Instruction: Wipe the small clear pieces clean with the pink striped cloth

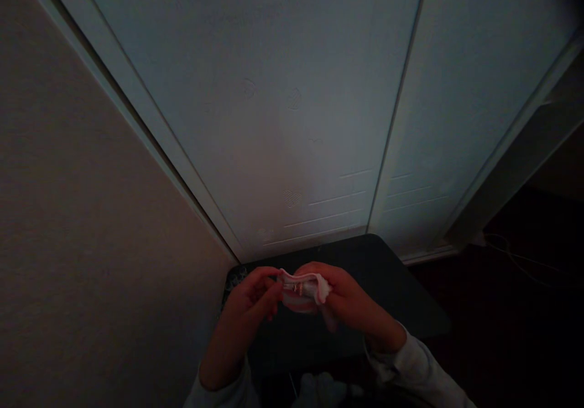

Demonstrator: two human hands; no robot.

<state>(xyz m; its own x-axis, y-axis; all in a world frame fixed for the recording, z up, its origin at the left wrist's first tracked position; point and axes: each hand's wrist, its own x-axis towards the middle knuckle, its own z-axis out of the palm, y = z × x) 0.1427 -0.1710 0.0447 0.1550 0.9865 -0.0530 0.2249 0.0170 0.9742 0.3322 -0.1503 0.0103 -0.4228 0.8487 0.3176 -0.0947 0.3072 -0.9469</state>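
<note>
Pink-and-white fabric piece with wavy rim (298, 303): held above dark, round-cornered tabletop (392, 286). My left hand (249, 304): fingers pinched on left rim. My right hand (342, 293): fingers gripping right side. Status, judged: mid-handling; rim spread, piece not set down. Pale shiny content (305, 289) inside, identity unclear. Clear crumpled plastic (236, 277) at tabletop's far left corner. White embossed panel (274, 122) beyond, wall (100, 225) at left: reach limited. Dim light obscures detail.

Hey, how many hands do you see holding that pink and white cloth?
2: the left hand pinches one side of the pink-and-white cloth, and the right hand holds the other. No others show.
</note>
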